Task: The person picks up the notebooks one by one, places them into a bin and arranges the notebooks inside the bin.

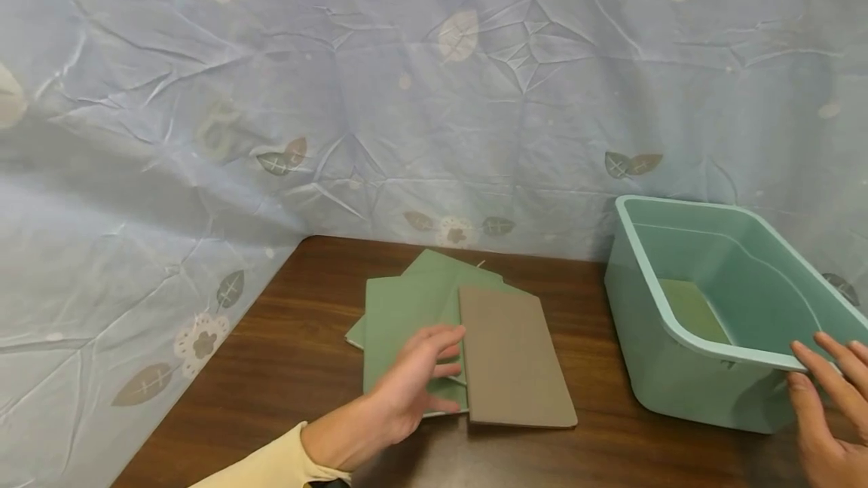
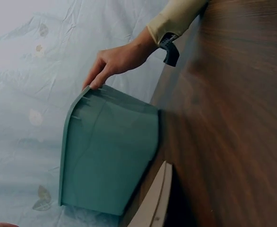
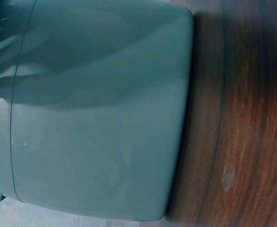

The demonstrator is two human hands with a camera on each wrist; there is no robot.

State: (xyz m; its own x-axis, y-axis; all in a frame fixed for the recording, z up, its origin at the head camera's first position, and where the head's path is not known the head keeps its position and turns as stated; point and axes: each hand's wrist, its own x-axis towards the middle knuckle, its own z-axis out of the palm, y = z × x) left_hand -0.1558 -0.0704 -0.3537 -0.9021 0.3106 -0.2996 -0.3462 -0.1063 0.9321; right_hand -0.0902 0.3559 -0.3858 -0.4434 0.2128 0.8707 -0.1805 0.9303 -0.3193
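In the head view, a brown notebook (image 1: pixel 518 360) lies over several overlapping green notebooks (image 1: pixel 400 307) on the wooden table. My left hand (image 1: pixel 414 379) is over the green covers, its relaxed, spread fingers at the brown notebook's left edge. On the right stands a teal plastic bin (image 1: pixel 698 379), with a flat green piece (image 1: pixel 692 311) on its inside floor. My right hand (image 1: pixel 837 405) grips the bin's near rim, thumb outside and fingers over the edge. The left wrist view also shows the right hand (image 2: pixel 117 61) on the bin's corner.
A pale floral sheet (image 1: pixel 434 96) hangs behind the table and along its left side. The dark wooden table (image 1: pixel 271 398) shows between the notebooks and the bin. A dark band (image 2: pixel 170 49) sits at the right cuff.
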